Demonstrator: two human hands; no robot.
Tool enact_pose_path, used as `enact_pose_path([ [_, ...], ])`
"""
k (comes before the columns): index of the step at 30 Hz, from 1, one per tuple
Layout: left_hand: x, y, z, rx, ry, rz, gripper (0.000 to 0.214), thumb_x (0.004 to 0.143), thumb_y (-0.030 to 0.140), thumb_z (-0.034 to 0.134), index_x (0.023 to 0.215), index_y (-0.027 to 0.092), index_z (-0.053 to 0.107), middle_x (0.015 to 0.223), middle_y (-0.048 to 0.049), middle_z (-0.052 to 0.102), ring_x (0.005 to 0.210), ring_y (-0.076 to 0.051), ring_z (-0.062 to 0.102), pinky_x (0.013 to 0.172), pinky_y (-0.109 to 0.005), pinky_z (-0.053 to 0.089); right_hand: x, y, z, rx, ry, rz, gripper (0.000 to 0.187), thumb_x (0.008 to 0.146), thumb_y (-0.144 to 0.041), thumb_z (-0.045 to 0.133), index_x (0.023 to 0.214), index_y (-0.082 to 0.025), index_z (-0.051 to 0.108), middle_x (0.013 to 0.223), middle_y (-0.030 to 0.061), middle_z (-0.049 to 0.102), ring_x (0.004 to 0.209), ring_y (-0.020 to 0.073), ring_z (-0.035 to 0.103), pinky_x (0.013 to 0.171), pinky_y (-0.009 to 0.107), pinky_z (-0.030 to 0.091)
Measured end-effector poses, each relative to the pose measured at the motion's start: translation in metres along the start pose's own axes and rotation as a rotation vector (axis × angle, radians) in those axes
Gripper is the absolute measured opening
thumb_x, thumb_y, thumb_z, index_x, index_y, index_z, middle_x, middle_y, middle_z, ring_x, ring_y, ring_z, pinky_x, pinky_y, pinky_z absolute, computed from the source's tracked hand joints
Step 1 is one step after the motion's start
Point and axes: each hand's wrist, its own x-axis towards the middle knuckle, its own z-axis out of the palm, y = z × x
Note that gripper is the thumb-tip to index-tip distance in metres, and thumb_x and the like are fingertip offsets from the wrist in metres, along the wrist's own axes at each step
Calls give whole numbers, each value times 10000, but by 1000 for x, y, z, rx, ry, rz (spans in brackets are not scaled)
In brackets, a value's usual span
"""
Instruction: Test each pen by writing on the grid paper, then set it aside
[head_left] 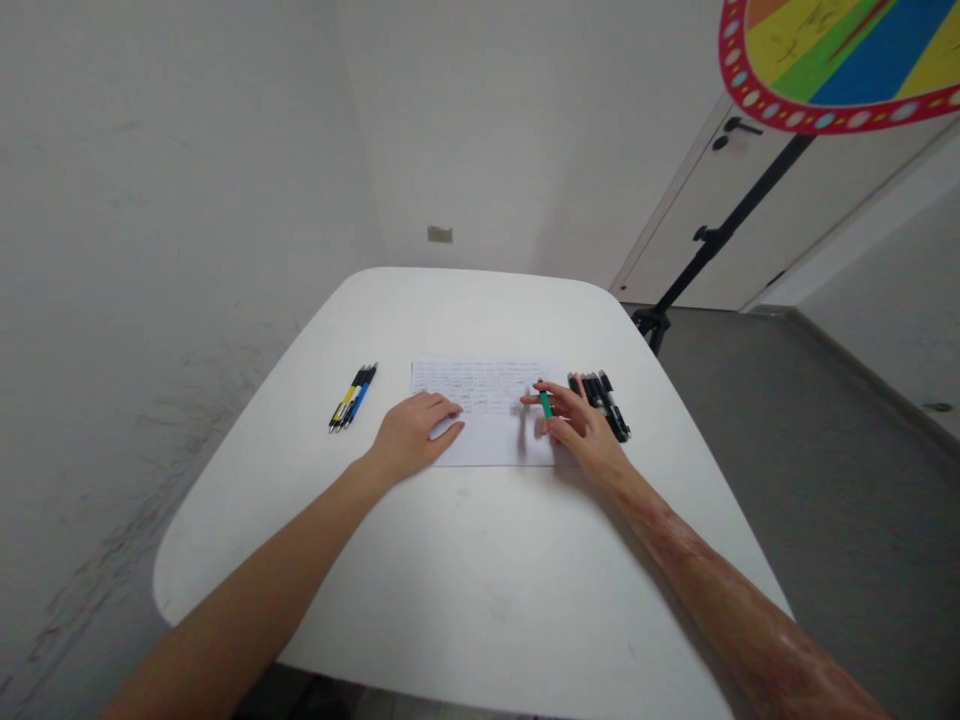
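Note:
A white sheet of paper (487, 400) with handwritten lines on its upper half lies on the white table (450, 560). My left hand (412, 435) rests flat on the sheet's left part, fingers loosely together and holding nothing. My right hand (577, 425) is at the sheet's right edge, fingers pinched round a green pen (545, 403) whose tip points toward the paper. Several black pens (600, 403) lie in a row just right of that hand.
Three pens, yellow, black and blue (352, 397), lie side by side left of the paper. Beyond the table's right edge stands a black tripod (705, 250) carrying a colourful wheel (840, 60), with a door (750, 190) behind it. Grey floor lies to the right.

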Motion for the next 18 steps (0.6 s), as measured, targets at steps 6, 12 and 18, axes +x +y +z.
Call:
enact_pose_path([
  [6,0,-1,1,-6,15,10,139,1082,321,664,1129,219,746,1107,-58,819,1048,-245,760,983,-424,615,-1,3,-11,-40,104,-46,553,882,-447,778,1389,-239,701,1278,153,820,885,259,768,711,414,655],
  [12,0,-2,2,-4,13,16,140,1086,327,662,1138,230,748,1114,-61,820,1062,-247,764,1009,-438,616,0,-4,-34,-52,90,-193,464,963,-428,635,1390,-266,721,1235,121,807,1032,300,764,865,460,634],
  [18,0,-3,3,-4,21,23,132,1083,321,666,1137,232,748,1114,-63,819,1062,-248,763,974,-427,618,4,12,-76,-358,421,-72,454,987,-412,611,1401,-270,731,1063,69,729,816,229,637,794,404,556],
])
